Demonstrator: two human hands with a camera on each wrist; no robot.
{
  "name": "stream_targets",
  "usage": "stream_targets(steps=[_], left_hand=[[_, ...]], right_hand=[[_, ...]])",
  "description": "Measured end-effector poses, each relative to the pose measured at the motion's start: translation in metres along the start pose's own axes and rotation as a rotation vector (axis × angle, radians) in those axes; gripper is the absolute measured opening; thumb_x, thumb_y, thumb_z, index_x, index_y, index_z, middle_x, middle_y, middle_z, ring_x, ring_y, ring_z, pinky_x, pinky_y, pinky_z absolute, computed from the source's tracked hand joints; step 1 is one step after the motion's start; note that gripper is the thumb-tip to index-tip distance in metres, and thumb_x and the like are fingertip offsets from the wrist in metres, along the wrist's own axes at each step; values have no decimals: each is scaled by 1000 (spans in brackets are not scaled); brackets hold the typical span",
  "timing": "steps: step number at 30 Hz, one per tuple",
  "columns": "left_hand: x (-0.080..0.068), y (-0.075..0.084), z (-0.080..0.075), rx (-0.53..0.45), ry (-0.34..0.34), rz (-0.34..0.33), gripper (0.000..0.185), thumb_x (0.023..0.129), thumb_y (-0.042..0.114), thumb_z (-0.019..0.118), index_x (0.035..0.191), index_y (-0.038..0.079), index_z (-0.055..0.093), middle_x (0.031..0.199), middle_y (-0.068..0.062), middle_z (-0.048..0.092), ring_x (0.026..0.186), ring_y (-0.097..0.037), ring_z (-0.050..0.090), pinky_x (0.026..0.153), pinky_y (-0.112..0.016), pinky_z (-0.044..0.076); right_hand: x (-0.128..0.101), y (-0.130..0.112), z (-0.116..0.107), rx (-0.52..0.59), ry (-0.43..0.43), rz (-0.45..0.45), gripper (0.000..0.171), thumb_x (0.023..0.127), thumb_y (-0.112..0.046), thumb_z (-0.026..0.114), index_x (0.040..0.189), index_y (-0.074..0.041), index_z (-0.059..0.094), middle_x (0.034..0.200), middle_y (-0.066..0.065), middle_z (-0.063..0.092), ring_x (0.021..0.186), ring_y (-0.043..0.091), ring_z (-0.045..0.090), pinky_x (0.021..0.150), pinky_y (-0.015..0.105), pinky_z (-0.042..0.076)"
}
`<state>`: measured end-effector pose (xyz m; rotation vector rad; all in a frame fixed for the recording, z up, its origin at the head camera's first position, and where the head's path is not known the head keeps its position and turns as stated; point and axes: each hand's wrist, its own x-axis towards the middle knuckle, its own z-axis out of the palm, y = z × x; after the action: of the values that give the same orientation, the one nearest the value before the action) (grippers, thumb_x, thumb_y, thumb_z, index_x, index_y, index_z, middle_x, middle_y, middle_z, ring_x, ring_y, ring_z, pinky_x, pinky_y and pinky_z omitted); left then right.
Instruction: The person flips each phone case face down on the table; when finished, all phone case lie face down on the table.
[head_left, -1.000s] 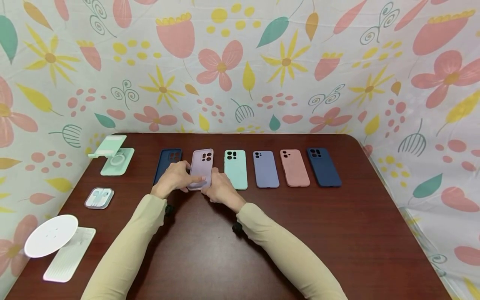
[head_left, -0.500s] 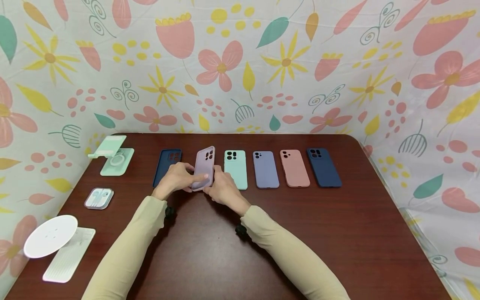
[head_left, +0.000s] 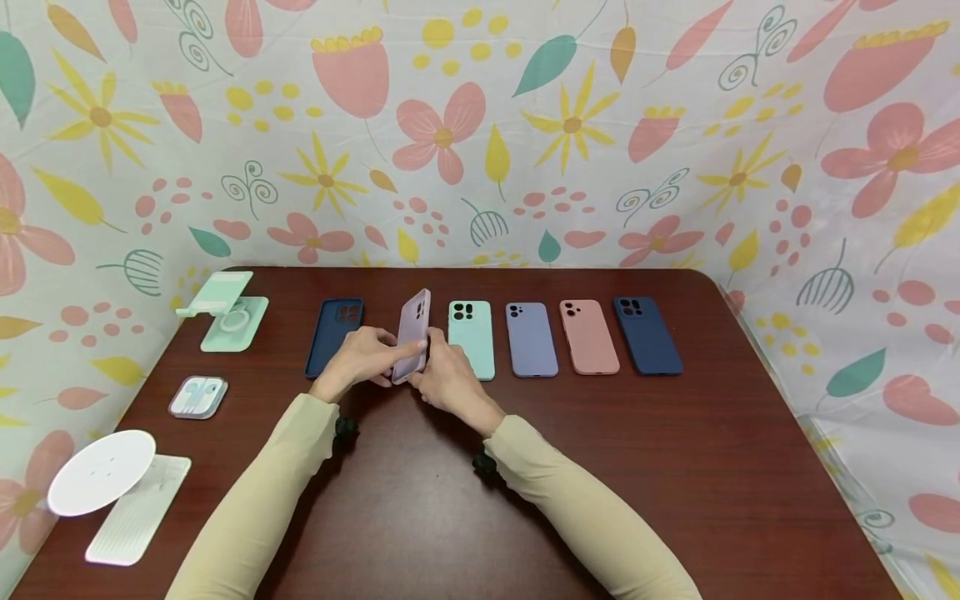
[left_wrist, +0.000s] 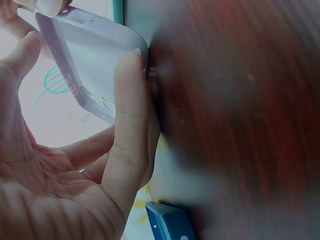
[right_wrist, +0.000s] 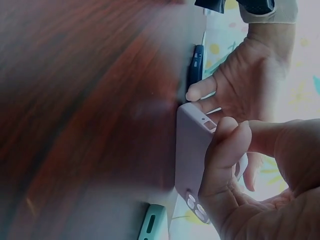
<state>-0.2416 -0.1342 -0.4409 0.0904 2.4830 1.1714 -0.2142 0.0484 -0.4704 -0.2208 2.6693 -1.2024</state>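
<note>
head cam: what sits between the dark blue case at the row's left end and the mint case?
The lilac case, tipped up on edge and gripped by the left hand and right hand; head view shows it.

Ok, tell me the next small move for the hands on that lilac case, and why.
Probably tip it on over, so it lands face up. The lilac case stands on its long edge on the table, pinched by the left hand and right hand. It sits in the gap between the navy case and the mint case.
</note>
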Motion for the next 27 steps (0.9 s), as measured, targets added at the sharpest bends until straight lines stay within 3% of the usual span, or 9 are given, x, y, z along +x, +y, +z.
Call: stream_targets(steps=[8,16,27], left_hand=[[-1,2,2,-53,-28,-21,85,95,64,77,144,-4,62,111,-23,76,75,-17,80,72,-35,69],[0,-2,0,-123,-69,-22,80,96,59,78,142,-4,62,106,-19,79,84,-18,79,75,-36,70],[-2,-6,-11,-274,-159,-26,77,103,47,74,152,-10,53,117,-25,78,87,-17,81,81,-38,70]], right_hand=[[-28,-36,-16,103,-1,22,76,100,-5,75,164,1,34,71,8,71,54,15,68,51,26,55],[-31,-40,-17,116,5,1,74,101,-2,72,165,2,34,76,7,71,52,14,68,48,25,54],[-25,-37,-13,107,-29,-43,82,100,-3,76,167,1,30,90,13,78,56,12,70,54,26,57]])
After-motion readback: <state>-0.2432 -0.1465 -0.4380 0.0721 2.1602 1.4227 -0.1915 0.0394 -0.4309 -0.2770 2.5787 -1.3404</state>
